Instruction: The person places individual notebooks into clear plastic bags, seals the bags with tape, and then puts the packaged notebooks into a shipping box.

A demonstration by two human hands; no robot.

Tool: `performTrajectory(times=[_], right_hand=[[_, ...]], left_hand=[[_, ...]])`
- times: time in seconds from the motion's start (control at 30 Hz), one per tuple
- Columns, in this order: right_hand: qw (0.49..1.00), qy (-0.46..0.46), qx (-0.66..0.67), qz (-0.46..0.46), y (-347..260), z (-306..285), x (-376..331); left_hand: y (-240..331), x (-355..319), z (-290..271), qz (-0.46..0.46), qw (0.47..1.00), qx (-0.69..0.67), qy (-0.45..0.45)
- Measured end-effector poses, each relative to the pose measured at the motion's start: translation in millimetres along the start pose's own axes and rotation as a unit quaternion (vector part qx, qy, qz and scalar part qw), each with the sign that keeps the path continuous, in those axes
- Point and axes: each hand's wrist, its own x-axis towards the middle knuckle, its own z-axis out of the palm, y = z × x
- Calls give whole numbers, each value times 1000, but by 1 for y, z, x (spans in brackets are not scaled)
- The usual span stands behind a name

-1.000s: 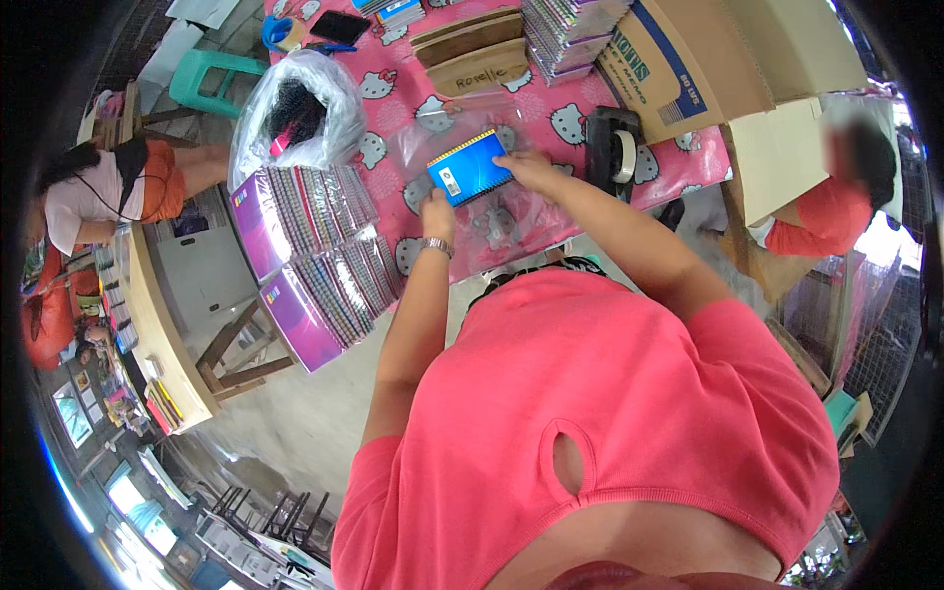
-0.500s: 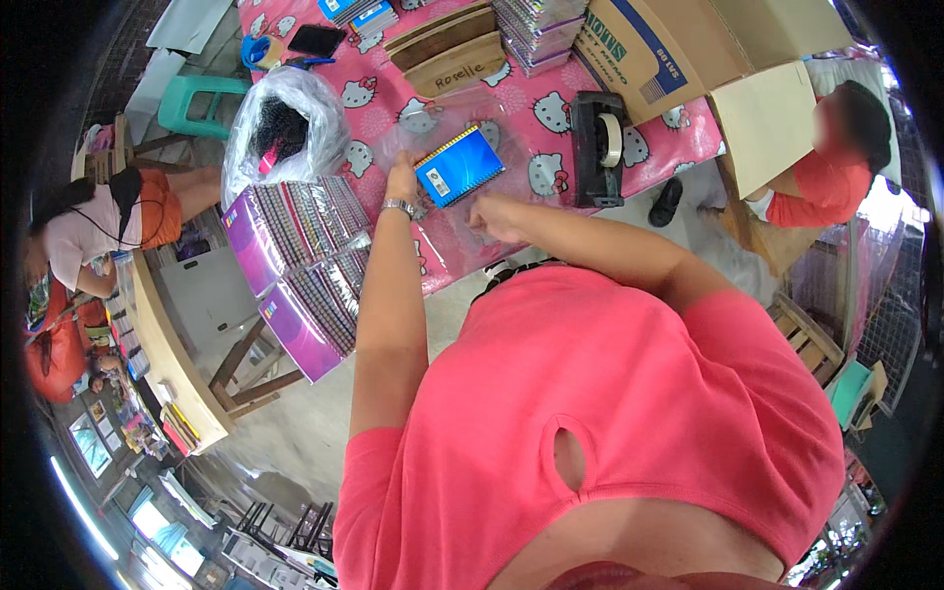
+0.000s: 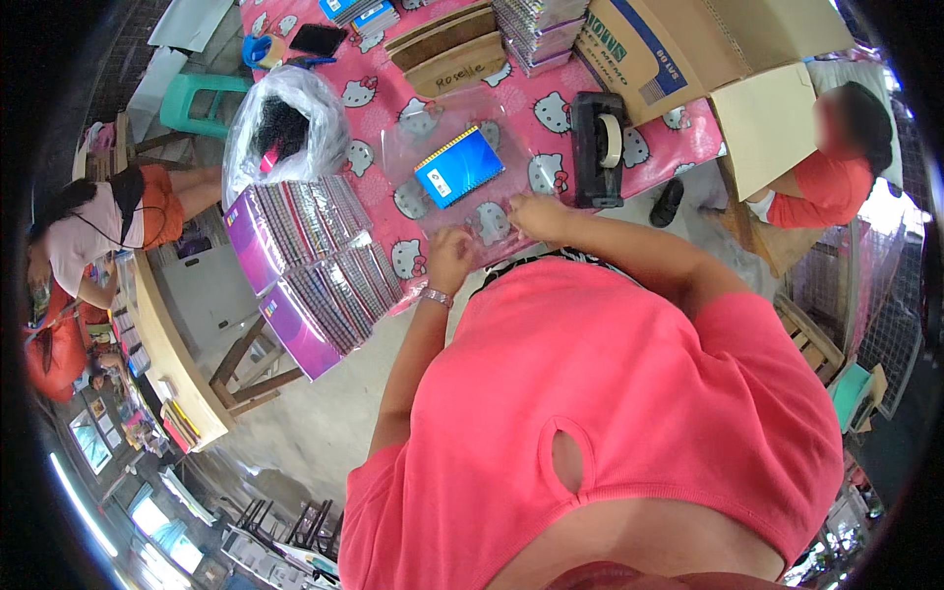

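Observation:
A blue spiral notebook point(image 3: 459, 169) with yellow binding lies tilted on a clear plastic sheet point(image 3: 492, 214), spread over the pink table. It may be a small stack; I cannot tell. My left hand point(image 3: 450, 260) is at the sheet's near left edge, close to the table's front, with its fingers curled onto the film. At the near right part of the sheet, my right hand point(image 3: 537, 217) pinches the plastic. Neither hand touches the notebook. Left of it stand plastic-wrapped bundles of spiral notebooks point(image 3: 305, 221) with purple covers.
A black tape dispenser point(image 3: 598, 152) stands right, before an open cardboard box point(image 3: 639, 59). Behind the notebook are a wooden holder point(image 3: 452, 67) and a notebook stack point(image 3: 539, 34). A plastic bag point(image 3: 285, 123) with dark contents, a phone point(image 3: 317, 39) and tape rolls point(image 3: 262, 52) sit left. Two people work nearby.
My left hand has let go of the notebook's left side and come back to the sheet's near edge. My right hand has shifted slightly right. The notebook stays nearly in place.

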Motion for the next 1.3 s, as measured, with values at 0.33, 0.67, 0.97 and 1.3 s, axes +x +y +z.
performTrajectory(times=[0.33, 0.67, 0.97, 1.3], right_hand=[[980, -149, 120, 60, 3, -7, 27], [993, -102, 43, 37, -11, -34, 9], [974, 43, 189, 118, 62, -85, 26], [871, 51, 437, 219, 106, -81, 78]], left_hand=[[-20, -14, 0, -57, 972, 70, -215], [-18, -13, 7, -89, 984, 65, -140], [-36, 18, -38, -182, 981, -71, -3], [14, 39, 0, 1, 968, 240, 75]])
